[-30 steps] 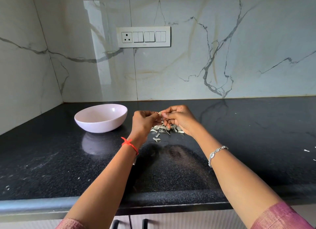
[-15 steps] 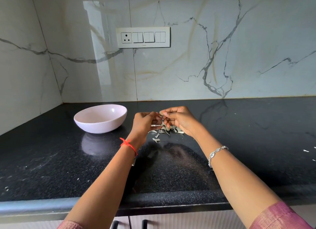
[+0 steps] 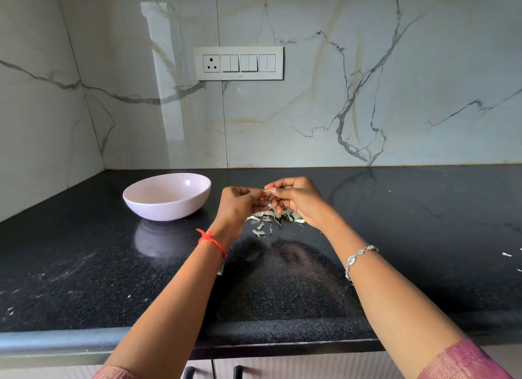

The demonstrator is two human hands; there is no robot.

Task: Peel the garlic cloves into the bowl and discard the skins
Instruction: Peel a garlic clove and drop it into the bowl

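Landmark: pink bowl (image 3: 165, 212), upright on the black countertop (image 3: 84, 265); every place below is given from it.
Garlic clove (image 3: 267, 191): held in the air to the right of the bowl, at about the height of its rim, clear of the countertop.
Clove axis: the exposed pale part runs roughly sideways, along the line from one hand to the other. It is too small to tell which end is the tip.
Right hand (image 3: 300, 200): on the far side of the clove from the bowl. Thumb and forefinger pinch the clove's right end; the other fingers curl below it.
Left hand (image 3: 240, 206): between the bowl and the clove, fingers curled, their tips closed on the clove's left end.
Clove relative to hands: it sits at the point where the two sets of fingertips meet, at the top of both hands.
Skins (image 3: 275, 217): a loose pile of pale flakes on the countertop right of the bowl, directly beneath the hands and partly hidden by them. A few strays lie on the person's side of the pile.
Left wrist: red thread (image 3: 212, 239).
Right wrist: silver bracelet (image 3: 359, 257).
Switch panel (image 3: 240, 63): on the marble wall, above and behind the bowl, to its right.
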